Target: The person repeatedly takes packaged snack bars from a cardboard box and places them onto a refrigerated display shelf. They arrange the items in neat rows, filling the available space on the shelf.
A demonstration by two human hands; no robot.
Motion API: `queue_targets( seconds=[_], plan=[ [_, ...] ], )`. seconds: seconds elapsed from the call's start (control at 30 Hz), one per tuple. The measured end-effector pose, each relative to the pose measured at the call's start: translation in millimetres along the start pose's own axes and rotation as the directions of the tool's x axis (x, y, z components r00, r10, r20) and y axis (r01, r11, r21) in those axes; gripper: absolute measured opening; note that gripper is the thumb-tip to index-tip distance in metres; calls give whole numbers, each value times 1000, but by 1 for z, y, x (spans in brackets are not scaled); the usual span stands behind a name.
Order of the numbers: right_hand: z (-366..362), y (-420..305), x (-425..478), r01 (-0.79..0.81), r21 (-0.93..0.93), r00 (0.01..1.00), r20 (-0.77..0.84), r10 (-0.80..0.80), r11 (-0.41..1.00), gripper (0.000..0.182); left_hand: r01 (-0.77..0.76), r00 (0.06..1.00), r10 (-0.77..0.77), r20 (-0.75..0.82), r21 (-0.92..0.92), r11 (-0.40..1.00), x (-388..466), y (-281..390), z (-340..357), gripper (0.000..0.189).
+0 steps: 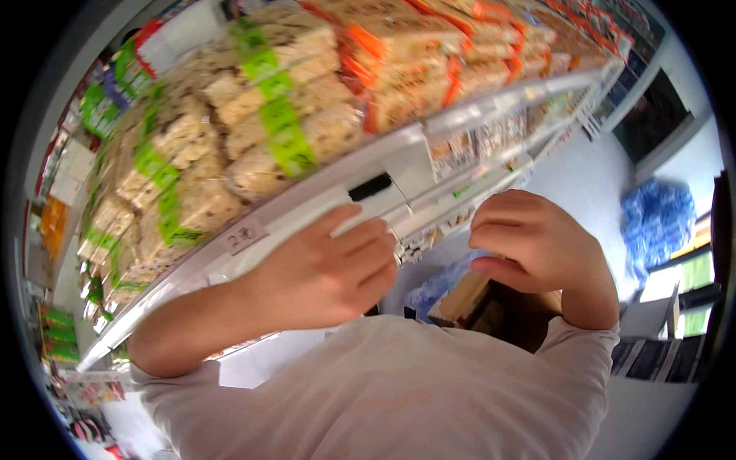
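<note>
My left hand (336, 264) is in front of the white shelf edge, its index finger raised apart from the other bent fingers. Nothing shows in it, though its palm is hidden. Close beyond that fingertip is a black object (371, 187) at the shelf. My right hand (523, 241) hangs over an open cardboard box (463, 296), fingers bent and thumb a little apart, with no object visible. Stacked on the shelf are clear packs of pale puffed snack blocks with green bands (282, 132), and beside them similar packs with orange bands (402, 75). A price tag (244, 237) is on the shelf edge.
Lower shelf levels (460, 187) run under the stacks. A wrapped blue bundle (658, 221) rests on the floor at the right, and blue plastic (443, 279) lies beside the box. Green and purple packages (112, 86) are at the upper left. The picture is partly blurred.
</note>
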State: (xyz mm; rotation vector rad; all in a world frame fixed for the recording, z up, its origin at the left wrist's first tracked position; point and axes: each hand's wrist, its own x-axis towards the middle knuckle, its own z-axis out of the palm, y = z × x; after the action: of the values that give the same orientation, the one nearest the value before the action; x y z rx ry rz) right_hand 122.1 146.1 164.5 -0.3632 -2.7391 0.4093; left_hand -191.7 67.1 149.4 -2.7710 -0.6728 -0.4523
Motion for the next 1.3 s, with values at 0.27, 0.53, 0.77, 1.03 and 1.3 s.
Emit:
queue_targets(
  seconds=[0.27, 0.53, 0.77, 1.03, 1.3],
  plan=[
    [55, 29, -139, -711, -17, 633, 420, 650, 703, 20, -43, 978, -103, -179, -664, 747, 83, 81, 189, 22],
    [255, 124, -245, -907, -240, 62, 735, 675, 345, 45, 73, 983, -180, -48, -788, 612, 95, 130, 310, 13],
    [389, 149, -340, -994, -85, -24, 778, 628, 66, 54, 107, 967, -249, -58, -794, 598, 82, 156, 307, 18],
    [439, 133, -345, -892, 266, -152, 584, 797, -366, 62, 160, 918, -384, -99, -794, 586, 62, 173, 293, 18],
    [450, 138, -332, -764, 443, -207, 519, 829, -468, 71, 190, 892, -444, -86, -820, 540, 55, 167, 296, 21]
  ],
)
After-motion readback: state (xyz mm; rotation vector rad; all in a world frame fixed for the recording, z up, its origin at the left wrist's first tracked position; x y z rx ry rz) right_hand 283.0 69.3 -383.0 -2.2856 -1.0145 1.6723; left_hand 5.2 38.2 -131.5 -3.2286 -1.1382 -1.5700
